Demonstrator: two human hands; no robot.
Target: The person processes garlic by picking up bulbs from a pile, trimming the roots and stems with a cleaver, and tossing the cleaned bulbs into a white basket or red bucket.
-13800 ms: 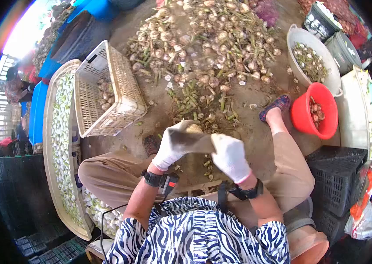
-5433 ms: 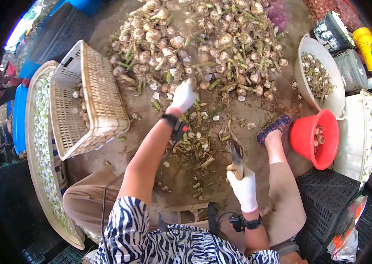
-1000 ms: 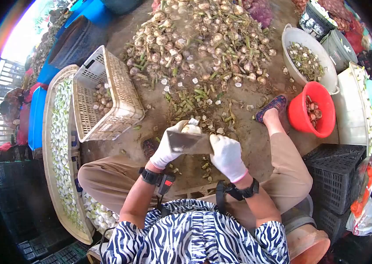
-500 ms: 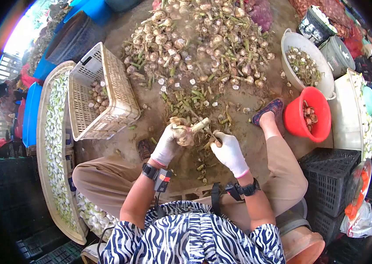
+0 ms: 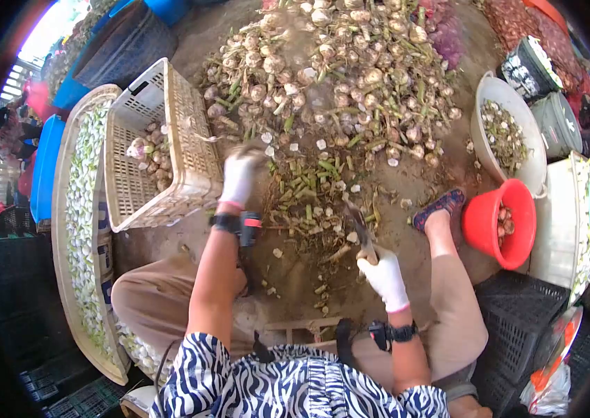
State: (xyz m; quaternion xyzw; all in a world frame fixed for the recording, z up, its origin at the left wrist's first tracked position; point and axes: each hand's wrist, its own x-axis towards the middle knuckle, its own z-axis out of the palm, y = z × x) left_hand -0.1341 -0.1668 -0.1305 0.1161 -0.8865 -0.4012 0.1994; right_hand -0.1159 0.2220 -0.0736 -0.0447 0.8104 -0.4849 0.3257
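Note:
My left hand (image 5: 238,175), in a white glove, is beside the right wall of the cream plastic crate (image 5: 194,157). Its fingers are smeared by motion, so I cannot see whether they hold anything. Several garlic bulbs (image 5: 159,155) lie inside the crate. My right hand (image 5: 384,277), also gloved, is closed around a knife (image 5: 360,226) whose dark blade points up and away from me. Under the blade, cut garlic stems and trimmings (image 5: 309,188) litter the floor. Beyond them spreads a big heap of garlic bulbs with stems (image 5: 350,76).
To the right stand a red bucket (image 5: 472,223) with a few bulbs and a pale basin (image 5: 483,146) of trimmings. A long tray (image 5: 65,230) of white-green pieces runs along the left. Black crates (image 5: 518,306) sit by my right knee.
My left hand has swung forward and left to the crate; the garlic bulb it held is no longer seen there. My right hand has lowered slightly with the knife. The camera view has shifted.

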